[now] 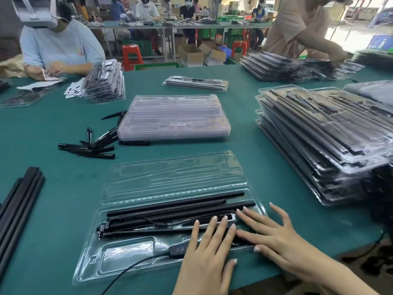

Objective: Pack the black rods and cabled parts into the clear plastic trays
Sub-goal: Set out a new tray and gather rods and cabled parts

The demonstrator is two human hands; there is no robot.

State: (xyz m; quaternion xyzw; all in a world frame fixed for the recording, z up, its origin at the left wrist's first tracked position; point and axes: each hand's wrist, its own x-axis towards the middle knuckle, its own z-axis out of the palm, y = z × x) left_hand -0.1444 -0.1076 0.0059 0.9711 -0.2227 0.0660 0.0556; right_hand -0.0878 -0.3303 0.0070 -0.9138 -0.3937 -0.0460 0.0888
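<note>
An open clear plastic tray (127, 260) lies at the table's front edge, its lid (174, 173) folded back. Long black rods (174, 205) lie in the tray's slots, with a cabled part below them whose inline switch (177, 250) and black cable (131, 267) run off the front. My left hand (209, 252) lies flat with straight fingers on the tray's right half, over the rods. My right hand (274, 237) presses down beside it, fingers spread across the rod ends.
A stack of empty clear trays (174, 118) sits in the middle. Loose short black parts (93, 145) lie to its left, long black rods (19, 196) at the far left, a tall pile of packed trays (325, 141) at right. Other people work around the green table (251, 158).
</note>
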